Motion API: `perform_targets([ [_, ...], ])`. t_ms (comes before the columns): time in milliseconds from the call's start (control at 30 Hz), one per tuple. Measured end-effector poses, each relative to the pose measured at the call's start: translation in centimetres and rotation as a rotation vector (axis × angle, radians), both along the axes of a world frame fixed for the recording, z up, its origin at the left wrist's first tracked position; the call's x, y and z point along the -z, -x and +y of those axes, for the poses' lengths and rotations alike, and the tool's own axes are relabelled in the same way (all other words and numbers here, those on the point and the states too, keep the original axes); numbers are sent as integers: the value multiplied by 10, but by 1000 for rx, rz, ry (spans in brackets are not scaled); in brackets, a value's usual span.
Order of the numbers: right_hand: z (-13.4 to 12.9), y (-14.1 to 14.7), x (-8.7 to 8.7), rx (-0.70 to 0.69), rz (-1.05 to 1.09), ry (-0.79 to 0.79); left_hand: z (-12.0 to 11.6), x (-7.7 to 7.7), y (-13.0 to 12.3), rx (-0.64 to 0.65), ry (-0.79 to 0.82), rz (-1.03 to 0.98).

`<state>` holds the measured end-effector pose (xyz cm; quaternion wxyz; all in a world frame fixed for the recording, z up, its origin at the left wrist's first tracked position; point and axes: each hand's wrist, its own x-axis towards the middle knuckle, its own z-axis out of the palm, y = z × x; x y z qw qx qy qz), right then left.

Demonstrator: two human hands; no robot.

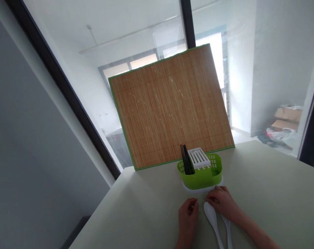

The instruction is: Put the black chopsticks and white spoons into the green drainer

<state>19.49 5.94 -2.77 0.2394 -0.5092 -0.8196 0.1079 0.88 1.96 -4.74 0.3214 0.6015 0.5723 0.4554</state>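
My left hand (pixel 188 214) rests on the table with its fingers curled in and the thumb close to the forefinger; nothing shows between them. To its right, my right hand (pixel 222 200) is closed, fingertips bent down just above the bowl of a white spoon (pixel 211 213). A second white spoon (pixel 227 226) lies beside it, its upper end hidden under my right hand. Whether that hand grips anything is hidden. Just beyond both hands stands a green utensil basket (pixel 202 180) on a white base, holding black chopsticks (pixel 186 160) and a white slotted rack with small hooks (pixel 199 158).
Behind the basket, a bamboo mat (pixel 169 107) with green edging leans upright against the glass. The pale table (pixel 146 204) narrows to edges at the left and the back. Beyond the glass are cardboard boxes (pixel 288 116). A grey wall (pixel 29 138) is on the left.
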Motion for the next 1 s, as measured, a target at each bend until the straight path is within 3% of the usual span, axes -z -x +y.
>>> perform_targets([
  [100, -1, 1, 0, -7, 15, -6, 0, 2, -3, 37, 22, 46],
  [300, -4, 5, 3, -16, 23, -17, -3, 0, -13, -15, 122, 405],
  [467, -4, 6, 3, -29, 23, -33, -5, -2, -18, -8, 140, 560],
  [567, -5, 7, -1, -42, 31, -60, -3, 1, -16, -19, 124, 577],
  [667, -9, 9, -8, -66, 66, -128, 1, -2, -8, -31, 88, 459],
  [767, -14, 13, -15, -108, 121, -179, 6, -16, 2, -74, -5, 279],
  [1000, -31, 32, -13, -274, 194, -129, 1, -76, 14, -157, -269, 16],
])
